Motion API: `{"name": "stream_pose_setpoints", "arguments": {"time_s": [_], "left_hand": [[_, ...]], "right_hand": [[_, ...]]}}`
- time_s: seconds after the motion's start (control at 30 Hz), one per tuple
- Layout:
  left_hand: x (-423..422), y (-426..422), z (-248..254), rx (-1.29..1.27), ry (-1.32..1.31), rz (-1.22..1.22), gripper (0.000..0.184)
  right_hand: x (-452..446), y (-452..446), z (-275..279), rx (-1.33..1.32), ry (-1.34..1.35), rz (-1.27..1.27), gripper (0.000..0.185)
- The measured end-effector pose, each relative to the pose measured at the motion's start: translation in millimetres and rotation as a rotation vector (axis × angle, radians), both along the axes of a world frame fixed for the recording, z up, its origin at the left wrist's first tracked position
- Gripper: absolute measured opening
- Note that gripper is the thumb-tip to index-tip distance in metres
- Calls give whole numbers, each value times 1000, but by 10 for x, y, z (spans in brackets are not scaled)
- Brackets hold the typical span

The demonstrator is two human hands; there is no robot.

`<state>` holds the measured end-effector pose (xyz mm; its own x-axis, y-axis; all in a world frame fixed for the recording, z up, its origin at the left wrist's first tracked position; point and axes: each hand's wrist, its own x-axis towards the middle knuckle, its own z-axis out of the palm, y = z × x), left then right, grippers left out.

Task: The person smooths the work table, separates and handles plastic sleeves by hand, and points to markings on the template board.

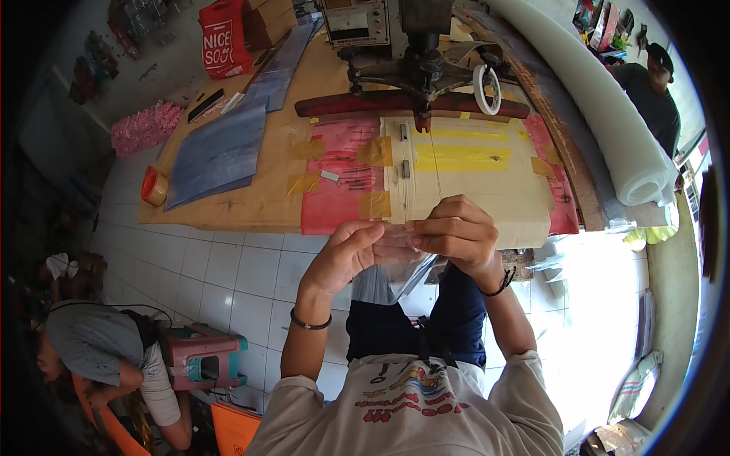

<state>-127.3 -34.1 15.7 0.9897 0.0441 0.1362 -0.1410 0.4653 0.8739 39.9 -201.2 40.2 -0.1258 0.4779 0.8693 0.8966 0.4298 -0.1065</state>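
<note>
Both my hands are raised in front of my lap, just off the front edge of the worktable. Between them hangs a piece of clear plastic sheeting (pixel 386 283), thin and creased. My left hand (pixel 342 257) grips its left side, the thumb on top and the fingers behind the film. With closed fingertips, my right hand (pixel 461 232) pinches the upper right edge. Beyond the hands is a press machine (pixel 430 72) with a long dark red bar (pixel 342 105) above a work surface of red, cream and yellow taped sheets (pixel 464 194).
Blue translucent sheets (pixel 217 156) lie on the left of the wooden table (pixel 277 205), near a tape roll (pixel 154 186). A white foam roll (pixel 601 99) runs along the right. One person (pixel 106 342) bends beside a stool (pixel 205 357) at lower left; another person (pixel 650 95) is at right.
</note>
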Motion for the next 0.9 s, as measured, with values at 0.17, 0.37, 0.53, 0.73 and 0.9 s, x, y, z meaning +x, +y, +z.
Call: {"name": "stream_pose_setpoints", "arguments": {"time_s": [0.17, 0.37, 0.53, 0.73, 0.9], "left_hand": [[-30, 62, 36, -307, 0, -178, 55], [-62, 117, 24, -111, 198, -68, 46], [-72, 159, 78, -26, 210, -88, 38], [-100, 205, 138, 89, 304, -256, 36], [-237, 175, 45, 136, 318, -247, 33]], "right_hand": [[32, 90, 47, 87, -191, 59, 16], [38, 104, 35, 110, -359, 117, 12], [7, 95, 54, 81, -400, 145, 8], [-96, 49, 12, 50, -510, 195, 10], [-216, 11, -71, -15, -494, 215, 12]]}}
